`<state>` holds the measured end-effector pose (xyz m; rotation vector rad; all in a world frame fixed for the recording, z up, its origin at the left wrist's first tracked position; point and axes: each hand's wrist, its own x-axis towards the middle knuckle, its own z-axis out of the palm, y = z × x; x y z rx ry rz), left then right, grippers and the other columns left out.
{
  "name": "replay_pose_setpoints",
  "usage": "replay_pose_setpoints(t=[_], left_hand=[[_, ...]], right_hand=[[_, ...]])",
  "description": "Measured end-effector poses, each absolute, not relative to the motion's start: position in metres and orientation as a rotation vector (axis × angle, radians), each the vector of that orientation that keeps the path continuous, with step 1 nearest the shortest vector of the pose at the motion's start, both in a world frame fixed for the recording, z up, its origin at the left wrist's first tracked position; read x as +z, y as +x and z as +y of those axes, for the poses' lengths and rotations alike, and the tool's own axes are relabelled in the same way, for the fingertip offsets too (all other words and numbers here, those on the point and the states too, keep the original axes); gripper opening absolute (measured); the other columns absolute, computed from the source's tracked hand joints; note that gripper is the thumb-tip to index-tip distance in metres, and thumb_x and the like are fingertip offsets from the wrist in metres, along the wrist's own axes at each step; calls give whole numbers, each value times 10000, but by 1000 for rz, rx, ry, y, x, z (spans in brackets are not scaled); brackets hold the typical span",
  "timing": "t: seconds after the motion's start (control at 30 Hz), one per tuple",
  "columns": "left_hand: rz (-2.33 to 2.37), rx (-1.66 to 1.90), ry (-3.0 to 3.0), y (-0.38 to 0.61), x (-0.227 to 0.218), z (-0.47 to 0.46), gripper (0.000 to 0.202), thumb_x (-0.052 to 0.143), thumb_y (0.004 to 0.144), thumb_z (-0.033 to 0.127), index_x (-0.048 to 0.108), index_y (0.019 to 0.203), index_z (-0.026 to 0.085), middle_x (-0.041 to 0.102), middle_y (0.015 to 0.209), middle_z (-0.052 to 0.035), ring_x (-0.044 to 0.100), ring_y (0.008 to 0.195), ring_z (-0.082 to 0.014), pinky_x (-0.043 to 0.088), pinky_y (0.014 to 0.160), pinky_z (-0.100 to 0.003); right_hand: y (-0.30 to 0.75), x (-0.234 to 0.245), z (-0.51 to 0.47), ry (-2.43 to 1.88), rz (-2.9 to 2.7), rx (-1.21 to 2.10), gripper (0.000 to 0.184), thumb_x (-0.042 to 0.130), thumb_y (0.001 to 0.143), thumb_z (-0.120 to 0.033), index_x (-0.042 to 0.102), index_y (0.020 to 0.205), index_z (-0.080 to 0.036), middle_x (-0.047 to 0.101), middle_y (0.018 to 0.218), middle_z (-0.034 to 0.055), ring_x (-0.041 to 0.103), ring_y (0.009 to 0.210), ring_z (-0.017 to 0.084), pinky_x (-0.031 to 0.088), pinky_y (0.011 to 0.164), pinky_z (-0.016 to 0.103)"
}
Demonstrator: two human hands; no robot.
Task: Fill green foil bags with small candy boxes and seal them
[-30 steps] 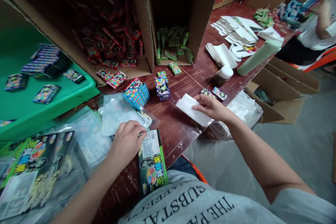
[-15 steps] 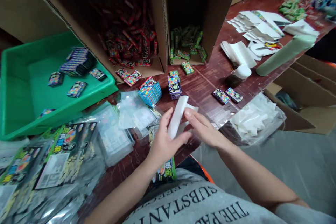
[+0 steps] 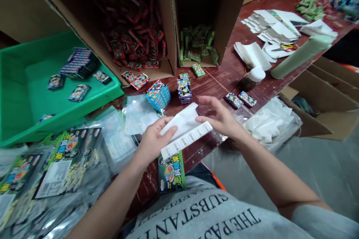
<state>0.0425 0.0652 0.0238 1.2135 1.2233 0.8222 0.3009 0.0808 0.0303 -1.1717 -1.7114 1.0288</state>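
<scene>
My left hand is closed on the left end of a folded white card strip, thumb on top. A row of printed circles runs along the card's near flap. My right hand is at the card's right end, thumb at its edge and index finger stretched apart. Beyond the card stand a stack of blue candy boxes and a stack of purple candy boxes. A black and green printed bag lies below the card at the table edge.
A green tray with dark small boxes stands left. Cartons hold red boxes and green boxes. Printed plastic bags cover the near left. To the right are a white-capped jar, a pale green roll, scissors and white slips.
The white card has turned from steeply upright to flatter, so its flap with printed circles shows. My left hand moved left with it; my right fingers spread.
</scene>
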Motion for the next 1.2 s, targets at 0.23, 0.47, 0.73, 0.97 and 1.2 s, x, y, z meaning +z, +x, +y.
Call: replay_pose_setpoints(t=[0.23,0.47,0.73,0.97,1.2], left_hand=[[1261,786,1055,45,22,69,368,806,785,392,722,1079,186,776,996,-54,682,693,-160,540,586,-267],[1109,1046,730,55,29,61,590,680,876,623,591,1270,193,686,1258,-144,746,947,-234,609,765,-346],[1115,1094,1079,99,16,36,416,716,911,449,561,1226,225,719,1175,-79,706,1039,-214,560,916,-340],[1197,673,1694,53,24,62,190,620,917,224,724,1076,234,745,1073,-39,691,1015,-226,523,919,-355],[1088,727,1346,48,21,56,390,780,825,293,675,1192,208,747,1131,-67,706,997,-201,556,864,-318]], right_hand=[[315,57,55,-907,-2125,810,612,680,936,-531,478,1484,-348,610,1390,89,556,1269,325,442,1098,528],[299,30,50,-1266,-1660,720,401,729,921,-356,575,1285,-290,678,1181,68,655,1030,250,545,914,415],[222,-15,-5,-1265,-1489,919,759,701,912,-266,299,1556,-250,654,1298,146,709,1037,250,612,835,404],[294,50,23,-1277,-1585,921,410,806,859,-371,676,1220,-226,699,841,6,623,664,132,501,575,259],[306,41,72,-1153,-1534,1546,319,785,851,-479,691,913,-180,680,783,1,603,672,126,470,593,242]])
